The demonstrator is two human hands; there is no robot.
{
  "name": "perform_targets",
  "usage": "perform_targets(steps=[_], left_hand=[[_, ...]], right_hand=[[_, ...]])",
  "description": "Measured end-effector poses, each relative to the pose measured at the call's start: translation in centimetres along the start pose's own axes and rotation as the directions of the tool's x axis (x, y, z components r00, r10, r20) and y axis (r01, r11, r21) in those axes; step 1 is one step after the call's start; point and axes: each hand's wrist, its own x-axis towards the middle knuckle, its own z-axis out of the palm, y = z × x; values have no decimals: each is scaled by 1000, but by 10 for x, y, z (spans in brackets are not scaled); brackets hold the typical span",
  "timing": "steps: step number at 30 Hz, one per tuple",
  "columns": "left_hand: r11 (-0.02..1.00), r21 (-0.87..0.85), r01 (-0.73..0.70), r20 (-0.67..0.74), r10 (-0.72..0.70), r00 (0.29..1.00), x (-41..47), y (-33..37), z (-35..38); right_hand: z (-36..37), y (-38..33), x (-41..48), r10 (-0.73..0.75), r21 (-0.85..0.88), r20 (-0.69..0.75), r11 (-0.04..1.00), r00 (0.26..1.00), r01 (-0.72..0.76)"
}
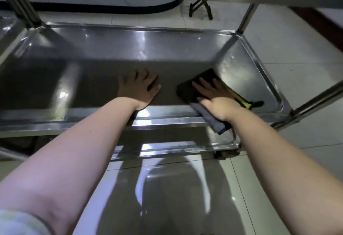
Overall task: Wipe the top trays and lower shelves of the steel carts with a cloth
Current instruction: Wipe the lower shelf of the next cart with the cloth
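The lower shelf [130, 49] of a steel cart [246, 17] is seen from close above. A dark cloth [187, 92] is laid toward the shelf's right end, not far from the near right corner, and its near part is hung over the near edge. The right grip [217, 101], a bare hand, is pressed flat on the cloth with fingers straight, so nothing is clasped. The left grip [141, 88] is likewise spread open and rested on bare steel by the middle of the near edge, apart from the cloth. The cloth's long axis is judged to run slantwise, from the overhanging end toward the far edge, leaning left; a yellow strip [241, 98] is seen along its right side. Because the cloth is only pressed, it could be slid over and left behind, or dragged off the near edge onto the floor [297, 68]. The corners under the raised rim could also be missed.
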Motion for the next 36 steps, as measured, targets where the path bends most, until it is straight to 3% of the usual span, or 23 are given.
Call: perform_targets(steps=[4,6,8,10,13,16,19,22,24,26,28,32,34,36], left_hand=[[1000,18,3,-31,-2,1000,0,3,6],[1000,29,11,-50,-9,999,1,4,11],[999,32,20,-49,-19,999,4,3,13],[999,31,32,-41,-30,999,4,3,12],[998,44,40,-33,-38,999,3,1,10],[999,17,45,-16,-45,999,3,-1,7],[999,4,32,-37,-32,999,4,0,7],[999,8,36,-45,-36,998,3,2,10],[999,13,47,-47,-46,998,3,5,12],[998,29,51,-55,-49,997,3,8,12],[998,29,49,-58,-47,997,3,9,12],[998,10,58,-47,-57,997,2,5,11],[999,2,55,-42,-55,998,1,3,9],[999,-2,42,-44,-42,998,2,1,9]], right_hand=[[-16,97,-19,410,11,-19,912,912,-410],[-16,112,-21,517,10,-17,856,856,-517],[-10,83,-7,557,-30,-39,829,830,-558],[-1,20,15,477,-47,-50,877,877,-479],[21,-89,34,204,-58,-60,977,977,-208],[23,-108,37,69,-33,-54,997,996,-71],[10,-19,33,121,-102,-112,986,986,-133],[-9,88,7,400,-32,-65,915,914,-402],[-15,118,-7,524,11,-45,852,851,-524],[-12,100,-3,567,-6,-71,822,820,-569],[-5,50,15,526,-4,-100,849,845,-529],[19,-74,42,215,-28,-100,975,971,-219],[20,-89,44,120,-10,-67,993,990,-121],[13,-56,42,89,-41,-96,995,991,-93]])
